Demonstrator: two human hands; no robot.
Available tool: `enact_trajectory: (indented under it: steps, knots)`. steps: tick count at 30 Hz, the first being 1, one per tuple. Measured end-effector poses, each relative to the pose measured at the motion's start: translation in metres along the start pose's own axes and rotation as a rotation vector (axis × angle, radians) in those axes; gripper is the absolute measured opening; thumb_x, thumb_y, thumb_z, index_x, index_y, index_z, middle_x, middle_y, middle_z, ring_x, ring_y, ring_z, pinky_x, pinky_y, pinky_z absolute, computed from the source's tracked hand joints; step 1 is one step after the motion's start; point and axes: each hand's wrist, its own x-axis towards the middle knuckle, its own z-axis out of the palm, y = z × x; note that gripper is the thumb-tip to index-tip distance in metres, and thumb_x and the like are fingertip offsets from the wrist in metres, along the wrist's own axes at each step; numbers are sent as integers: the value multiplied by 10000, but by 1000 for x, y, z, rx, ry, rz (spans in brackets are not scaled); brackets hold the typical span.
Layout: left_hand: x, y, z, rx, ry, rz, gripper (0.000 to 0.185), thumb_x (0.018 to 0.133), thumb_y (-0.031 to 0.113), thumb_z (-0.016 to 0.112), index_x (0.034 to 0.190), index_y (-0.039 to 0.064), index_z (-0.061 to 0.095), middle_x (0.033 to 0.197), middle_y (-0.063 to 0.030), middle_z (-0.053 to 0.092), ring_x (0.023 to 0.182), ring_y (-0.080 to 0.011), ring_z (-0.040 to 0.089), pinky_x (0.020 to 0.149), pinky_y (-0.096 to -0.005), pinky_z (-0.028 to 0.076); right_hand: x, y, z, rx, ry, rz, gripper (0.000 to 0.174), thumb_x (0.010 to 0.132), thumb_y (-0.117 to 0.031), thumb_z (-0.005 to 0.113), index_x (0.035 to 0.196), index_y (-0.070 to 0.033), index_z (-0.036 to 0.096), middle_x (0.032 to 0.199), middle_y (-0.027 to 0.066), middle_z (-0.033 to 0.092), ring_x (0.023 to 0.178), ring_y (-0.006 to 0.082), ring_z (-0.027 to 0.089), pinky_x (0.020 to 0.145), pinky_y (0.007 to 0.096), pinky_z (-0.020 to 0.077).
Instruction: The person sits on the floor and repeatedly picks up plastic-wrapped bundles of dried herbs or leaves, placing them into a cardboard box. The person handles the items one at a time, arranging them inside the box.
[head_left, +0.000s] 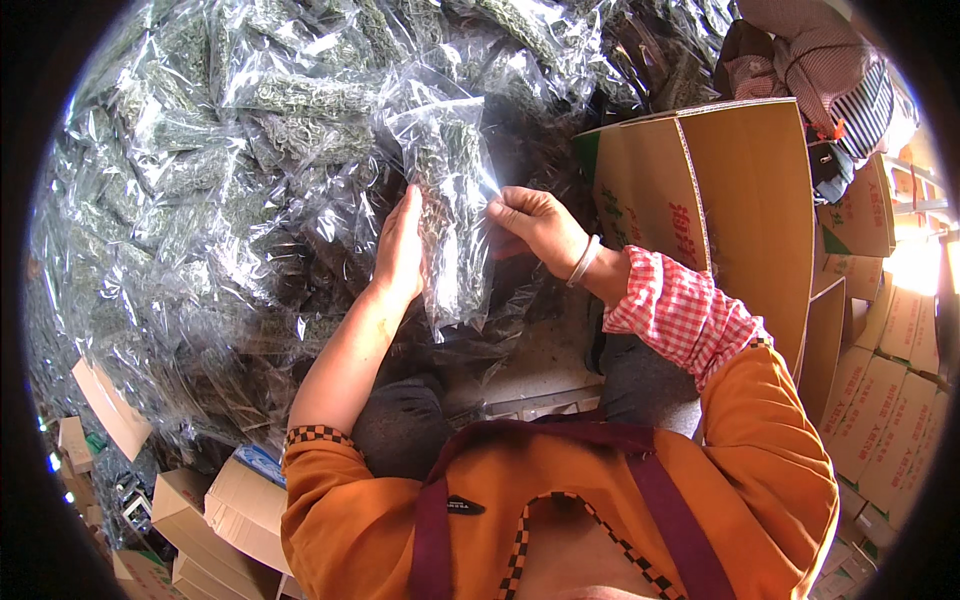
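Observation:
A clear plastic bag (450, 225) packed with dried greenish strands, probably seaweed, stands lengthwise before my chest. Along its left side lies my left hand (401, 244), thumb up, its fingers partly hidden behind the bag. My right hand (536, 221) pinches the bag's right edge between thumb and forefinger. The flat upper end of the bag points away from me, with light glaring off the film. Directly beyond and to the left spreads a large heap of similar filled bags (202, 180).
An upright cardboard box (742, 195) bearing print stands close on my right. Stacked printed cartons (877, 420) line the far right. Other cardboard boxes (247, 510) lie at lower left. Another person (817, 60) is at the upper right, beyond the box.

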Motion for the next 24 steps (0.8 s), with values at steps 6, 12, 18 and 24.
enact_trajectory:
  steps: [6,12,18,24]
  knots:
    - [6,-2,-4,-27,-46,-27,490,1007,422,348,1231,18,513,1103,-109,625,969,-206,615,866,-369,498,4,4,-5,64,-16,6,111,949,-206,572,917,-111,618,802,-45,608,724,71,602,669,300,563]
    - [6,-3,-2,-29,-50,-41,496,1004,433,352,1228,20,513,1102,-108,622,973,-206,611,863,-368,499,4,2,-5,86,-10,41,113,955,-193,556,925,-104,619,826,-29,620,746,87,611,681,314,567]
    - [14,-5,-19,20,-88,-112,484,972,439,448,1215,29,531,1079,-85,636,943,-194,619,851,-352,497,24,20,-18,-10,-88,-30,266,974,-287,518,1005,-43,622,896,44,660,819,139,638,715,310,560]
    - [13,-1,-55,192,129,-203,314,862,179,655,1134,37,589,988,-70,662,872,-192,649,739,-356,537,136,51,-129,-1098,521,-474,543,808,-303,691,1219,14,531,1177,200,584,1055,324,577,917,378,468]
